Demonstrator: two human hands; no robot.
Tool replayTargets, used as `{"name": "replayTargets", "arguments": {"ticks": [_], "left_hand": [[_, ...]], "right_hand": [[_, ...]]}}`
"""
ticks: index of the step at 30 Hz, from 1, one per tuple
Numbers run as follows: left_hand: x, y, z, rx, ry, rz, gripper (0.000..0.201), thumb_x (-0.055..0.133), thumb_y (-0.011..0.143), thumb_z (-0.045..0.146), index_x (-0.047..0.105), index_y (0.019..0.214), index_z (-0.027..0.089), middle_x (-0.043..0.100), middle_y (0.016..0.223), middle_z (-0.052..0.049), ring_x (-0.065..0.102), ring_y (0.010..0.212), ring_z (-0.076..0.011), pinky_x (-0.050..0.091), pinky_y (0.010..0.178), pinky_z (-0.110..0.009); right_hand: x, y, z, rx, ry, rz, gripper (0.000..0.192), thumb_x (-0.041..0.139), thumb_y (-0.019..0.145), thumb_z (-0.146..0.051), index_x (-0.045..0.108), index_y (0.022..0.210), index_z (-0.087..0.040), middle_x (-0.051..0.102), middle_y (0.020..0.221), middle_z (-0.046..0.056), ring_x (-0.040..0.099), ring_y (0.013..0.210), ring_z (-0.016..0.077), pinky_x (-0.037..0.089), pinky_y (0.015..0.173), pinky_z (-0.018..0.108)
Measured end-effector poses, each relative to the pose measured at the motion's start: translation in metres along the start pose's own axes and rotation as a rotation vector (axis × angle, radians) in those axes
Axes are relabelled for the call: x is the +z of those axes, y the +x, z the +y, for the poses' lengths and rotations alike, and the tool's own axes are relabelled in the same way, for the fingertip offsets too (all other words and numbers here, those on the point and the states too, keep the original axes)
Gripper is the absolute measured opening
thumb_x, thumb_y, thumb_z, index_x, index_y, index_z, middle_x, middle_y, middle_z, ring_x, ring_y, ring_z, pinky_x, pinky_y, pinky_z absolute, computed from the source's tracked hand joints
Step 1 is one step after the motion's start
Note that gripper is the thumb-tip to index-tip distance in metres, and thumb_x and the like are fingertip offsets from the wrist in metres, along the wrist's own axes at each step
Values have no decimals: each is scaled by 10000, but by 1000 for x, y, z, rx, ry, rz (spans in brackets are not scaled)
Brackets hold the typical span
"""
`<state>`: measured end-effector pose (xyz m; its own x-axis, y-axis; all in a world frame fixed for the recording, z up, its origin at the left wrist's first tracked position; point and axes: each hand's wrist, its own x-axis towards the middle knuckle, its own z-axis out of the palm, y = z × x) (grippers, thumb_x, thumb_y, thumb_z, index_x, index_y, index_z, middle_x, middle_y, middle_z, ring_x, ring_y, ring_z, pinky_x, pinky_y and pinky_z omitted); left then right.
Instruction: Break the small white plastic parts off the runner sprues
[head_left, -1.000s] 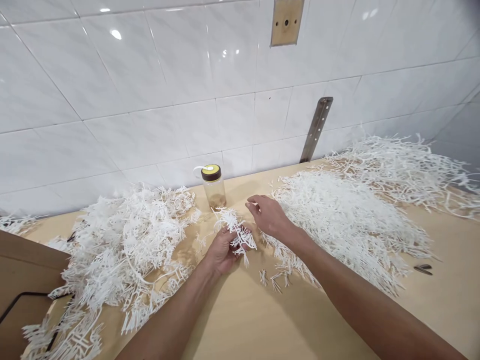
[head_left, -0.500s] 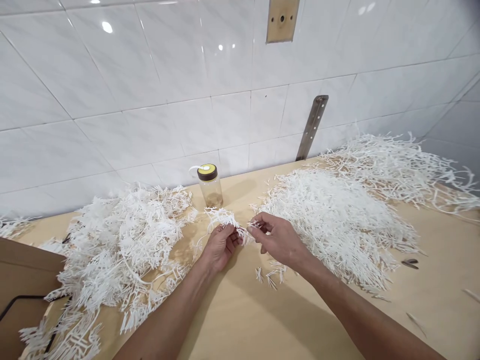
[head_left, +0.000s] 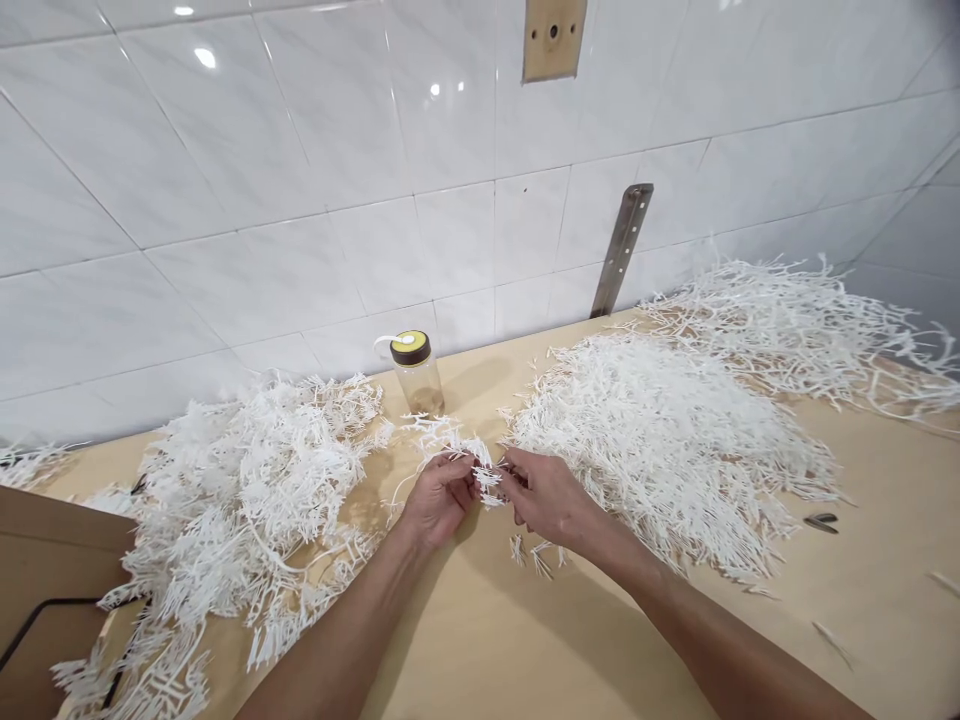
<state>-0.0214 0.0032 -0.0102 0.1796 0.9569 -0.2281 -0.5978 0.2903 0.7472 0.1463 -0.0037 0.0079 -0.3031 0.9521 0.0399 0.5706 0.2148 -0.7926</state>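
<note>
White sprig (head_left: 487,478) held over the desk (head_left: 525,645).
The left hand (head_left: 439,500) has its grip pinched on it; the sprig spreads rightward to the curled fingers of the right hand (head_left: 553,497), whose own hold I cannot tell. Its long axis is unclear.

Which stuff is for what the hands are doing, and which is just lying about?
Seems part of the work:
Left hand, holding a white branchy piece
Right hand, close against it
Left white pile
Right white pile
Far-right white pile

Probably just there:
Bottle
Metal strip
Small dark thing, unclear what
</note>
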Motion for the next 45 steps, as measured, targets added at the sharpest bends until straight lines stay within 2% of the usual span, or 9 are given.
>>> {"name": "replayTargets", "arguments": {"ticks": [4,7,12,16,19,26,34,39,45], "left_hand": [[1,-1,1,-15,-9,91,301,882,528,194,666,729,134,647,629,0,595,544,-102,487,542,-220],[2,0,1,-27,30,88,332,889,550,247,647,752,144,616,575,19,553,472,-95,452,487,-221],[6,-3,-3,-13,104,124,377,903,535,213,641,799,152,639,628,17,588,545,-102,469,569,-225],[8,-4,-9,75,199,186,398,920,506,262,669,791,143,677,703,-8,620,657,-127,485,662,-244],[7,-1,-11,129,249,220,451,919,514,327,700,855,129,667,712,-6,597,643,-116,468,631,-237],[8,1,-10,32,166,175,449,918,509,353,623,774,144,584,591,31,510,480,-86,393,486,-226],[13,-5,-2,-1,109,123,363,867,607,390,652,722,121,607,635,-1,548,556,-106,417,543,-240],[9,-4,-2,52,155,134,401,923,517,296,627,745,150,643,685,3,596,616,-124,436,581,-241],[3,-2,-10,84,257,136,446,928,514,296,641,830,166,652,714,10,614,663,-133,451,643,-255]], "right_hand": [[-4,-2,0,-85,-62,-13,225,470,915,-298,515,711,-213,606,626,5,559,553,153,373,535,269],[-11,-5,-5,-88,34,52,118,509,894,-277,603,923,-212,681,892,54,629,782,194,447,637,293],[-19,-5,-19,24,146,102,424,598,864,-466,569,1193,-201,659,1103,105,642,821,202,494,639,308],[-17,6,-19,-5,27,118,277,608,851,-415,659,1008,-193,687,851,54,625,707,187,489,639,316],[-15,13,-11,37,135,159,220,577,860,-394,668,831,-196,639,689,9,585,554,154,487,549,299],[-10,13,1,54,601,261,226,672,787,-401,649,816,-178,586,669,-25,598,531,129,547,527,281],[1,11,5,34,614,364,230,667,811,-404,654,827,-175,656,733,4,657,581,157,524,554,286],[8,11,5,-27,503,421,187,636,828,-364,654,845,-179,677,789,36,621,707,168,525,669,310],[1,12,5,40,599,346,244,675,791,-410,613,839,-179,631,719,13,606,670,166,517,641,310]]}}
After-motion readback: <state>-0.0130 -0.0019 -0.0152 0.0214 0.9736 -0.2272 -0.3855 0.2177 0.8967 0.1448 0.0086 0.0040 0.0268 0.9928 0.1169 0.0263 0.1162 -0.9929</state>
